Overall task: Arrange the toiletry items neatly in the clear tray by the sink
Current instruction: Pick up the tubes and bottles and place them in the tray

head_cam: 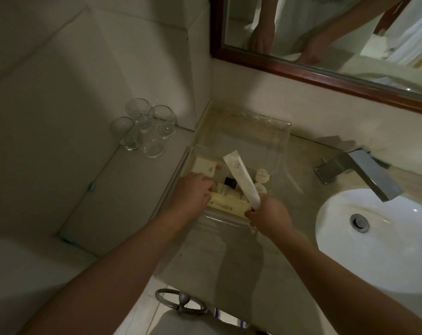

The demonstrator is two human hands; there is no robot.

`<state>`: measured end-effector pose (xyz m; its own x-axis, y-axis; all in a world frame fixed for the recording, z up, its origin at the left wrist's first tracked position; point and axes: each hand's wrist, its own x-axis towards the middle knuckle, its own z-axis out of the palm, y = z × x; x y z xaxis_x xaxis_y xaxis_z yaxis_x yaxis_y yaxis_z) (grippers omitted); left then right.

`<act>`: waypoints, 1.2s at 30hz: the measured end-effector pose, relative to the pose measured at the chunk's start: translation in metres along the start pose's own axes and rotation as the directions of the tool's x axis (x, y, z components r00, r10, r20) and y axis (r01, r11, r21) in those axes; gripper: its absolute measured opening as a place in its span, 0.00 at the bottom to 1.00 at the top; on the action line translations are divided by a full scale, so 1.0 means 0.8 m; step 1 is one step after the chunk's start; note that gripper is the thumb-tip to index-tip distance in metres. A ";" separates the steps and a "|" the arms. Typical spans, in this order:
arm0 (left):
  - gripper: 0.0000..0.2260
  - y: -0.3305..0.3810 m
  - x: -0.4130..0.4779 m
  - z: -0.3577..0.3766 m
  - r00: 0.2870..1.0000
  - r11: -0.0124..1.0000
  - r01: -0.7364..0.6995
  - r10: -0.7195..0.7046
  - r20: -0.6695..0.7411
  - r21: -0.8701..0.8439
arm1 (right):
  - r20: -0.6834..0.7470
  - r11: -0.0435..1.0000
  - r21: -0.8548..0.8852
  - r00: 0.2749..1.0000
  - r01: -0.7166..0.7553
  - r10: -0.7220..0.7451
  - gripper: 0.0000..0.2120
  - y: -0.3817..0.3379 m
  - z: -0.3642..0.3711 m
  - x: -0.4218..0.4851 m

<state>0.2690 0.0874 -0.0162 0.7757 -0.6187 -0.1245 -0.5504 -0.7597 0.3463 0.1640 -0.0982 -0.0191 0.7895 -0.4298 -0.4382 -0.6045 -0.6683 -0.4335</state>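
Nearest me, my right hand (269, 213) has its grip clamped on the low end of a long white packet (241, 180) slanting over the clear tray (281, 139). Left hand (193, 192) has its grip closed on a cream bottle (229, 205) lying in the tray, on the tabletop (229, 257) just beside the sink (384, 243).
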 end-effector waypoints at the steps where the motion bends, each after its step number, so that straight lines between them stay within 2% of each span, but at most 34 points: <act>1: 0.09 0.001 -0.006 0.003 1.000 1.000 0.006 -0.006 -0.013 -0.005 | 0.004 1.000 -0.008 1.000 0.006 -0.006 0.15 -0.001 0.000 0.001; 4: 0.11 0.003 -0.027 0.017 1.000 0.999 0.004 -0.004 -0.006 -0.047 | 0.011 0.998 -0.052 0.999 0.037 -0.036 0.15 -0.001 0.000 0.004; 13: 0.17 0.005 -0.052 0.032 1.000 1.000 0.004 -0.004 0.013 0.014 | -0.018 0.947 -0.277 0.984 0.165 -0.177 0.14 -0.006 -0.012 -0.004; 19: 0.18 0.007 -0.061 0.032 1.000 0.998 0.022 -0.022 0.012 0.066 | 0.036 0.868 -0.310 0.917 0.389 -0.398 0.13 -0.013 -0.016 -0.001; 26: 0.20 0.014 -0.064 0.028 0.997 0.995 0.067 -0.070 0.035 0.069 | 0.024 0.791 -0.356 0.851 0.498 -0.525 0.13 -0.029 -0.007 0.027; 30: 0.20 0.013 -0.065 0.032 0.996 0.994 0.075 -0.078 0.035 0.081 | -0.034 0.778 -0.367 0.828 0.510 -0.559 0.12 -0.033 -0.001 0.030; 32: 0.17 0.012 -0.069 0.032 0.997 0.997 0.078 -0.078 -0.011 0.027 | -0.054 0.789 -0.331 0.824 0.518 -0.564 0.11 -0.036 0.002 0.028; 34: 0.13 0.009 -0.073 0.032 0.987 0.995 0.090 -0.094 -0.131 -0.034 | -0.066 0.817 -0.253 0.833 0.518 -0.549 0.10 -0.037 0.004 0.024; 36: 0.13 0.004 -0.077 0.032 0.963 0.990 0.119 -0.134 -0.234 -0.076 | -0.073 0.830 -0.201 0.837 0.520 -0.542 0.09 -0.036 0.005 0.018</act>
<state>0.2117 0.1179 -0.0312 0.8931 -0.4469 0.0515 -0.4286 -0.8107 0.3987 0.1927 -0.0825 -0.0164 0.9964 -0.0415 -0.0744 -0.0696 -0.9002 -0.4299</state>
